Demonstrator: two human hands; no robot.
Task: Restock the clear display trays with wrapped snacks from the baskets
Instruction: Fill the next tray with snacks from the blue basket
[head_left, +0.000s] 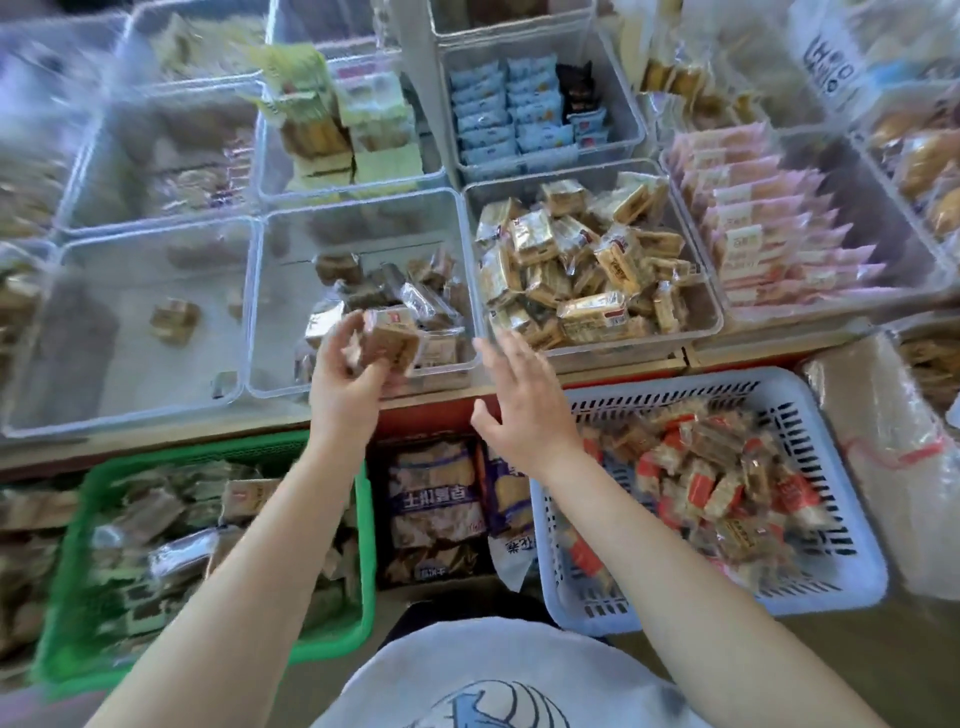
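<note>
Head camera looks down on your two bare arms, which reach over the baskets to the front row of clear trays. Just beyond your left fingertips stands a clear tray (363, 208) with a small heap of dark brown wrapped snacks. Beyond your right fingertips, the next tray (701, 312) is piled with golden-brown packets. Further from both hands are trays with blue packets (511, 111) and pink packets (769, 234). To the outer side of your left fingers, another tray (130, 405) holds only one or two pieces. Under your left forearm is a green basket (363, 571) full of brown wrapped pieces; under your right forearm is a pale blue basket (810, 395) with red-and-tan snacks. Between the baskets lie big bags (436, 504) with printed characters, too blurred to read.

Your left hand (348, 374) has the fingers closed around a wrapped snack (389, 338), a square brown piece in clear film with a small red mark at the top. It is held over the near edge of the dark-snack tray. Your right hand (524, 405) is spread flat, fingers apart, and grips nothing.
</note>
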